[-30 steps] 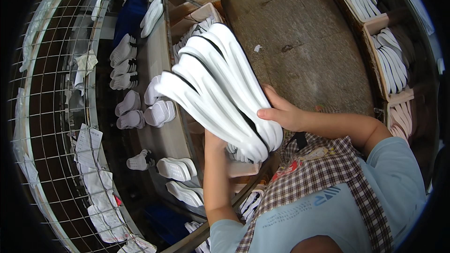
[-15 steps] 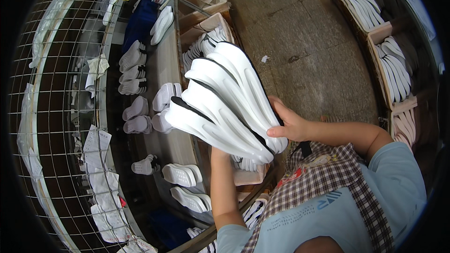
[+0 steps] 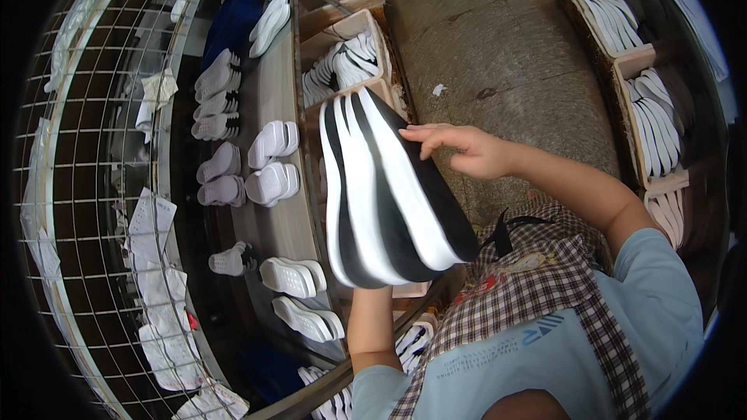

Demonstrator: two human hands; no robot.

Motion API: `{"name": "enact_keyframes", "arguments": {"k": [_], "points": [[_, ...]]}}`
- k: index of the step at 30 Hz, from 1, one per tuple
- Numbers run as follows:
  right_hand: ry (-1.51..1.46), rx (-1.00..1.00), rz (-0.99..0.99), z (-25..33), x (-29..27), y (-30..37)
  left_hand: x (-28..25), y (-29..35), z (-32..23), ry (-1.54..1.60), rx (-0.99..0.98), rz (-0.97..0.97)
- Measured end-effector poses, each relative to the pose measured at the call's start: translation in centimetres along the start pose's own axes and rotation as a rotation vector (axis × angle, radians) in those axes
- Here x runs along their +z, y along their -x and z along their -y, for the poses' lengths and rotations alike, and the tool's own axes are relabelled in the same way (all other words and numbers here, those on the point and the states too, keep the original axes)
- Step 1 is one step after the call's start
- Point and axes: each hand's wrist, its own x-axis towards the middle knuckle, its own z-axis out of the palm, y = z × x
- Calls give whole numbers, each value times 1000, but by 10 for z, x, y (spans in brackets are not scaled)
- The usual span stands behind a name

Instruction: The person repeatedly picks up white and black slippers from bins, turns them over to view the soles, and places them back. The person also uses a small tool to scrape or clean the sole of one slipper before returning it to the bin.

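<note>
A fanned stack of several white shoe soles with black faces (image 3: 385,194) is held up in front of my apron. My left forearm (image 3: 370,323) comes up beneath it; the left hand itself is hidden behind the soles, which rest on it and are held from below. At the stack's upper right edge is my right hand (image 3: 467,149). Its fingers are stretched out, the fingertips at the black face of the outermost sole, and it does not grip the stack.
To the left, a shelf (image 3: 272,101) bears pairs of white soles (image 3: 294,276) and grey soles (image 3: 219,163). Wire mesh (image 3: 85,187) stands beyond it. Pink-lined bins (image 3: 381,47) of soles run along the shelf, and more bins (image 3: 630,62) line the right side, across the tiled floor (image 3: 498,47).
The soles have turned from white sides up to black faces showing and swung more upright. My right hand has let go of their lower end and moved up to their upper edge.
</note>
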Motion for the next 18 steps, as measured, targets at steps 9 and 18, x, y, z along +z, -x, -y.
{"name": "enact_keyframes", "arguments": {"k": [9,18], "points": [[-518,308,-169,-14,42,24,0,-28,6,140,-175,5],[-609,248,-245,9,54,17,5,-14,30,398,-164,79]]}}
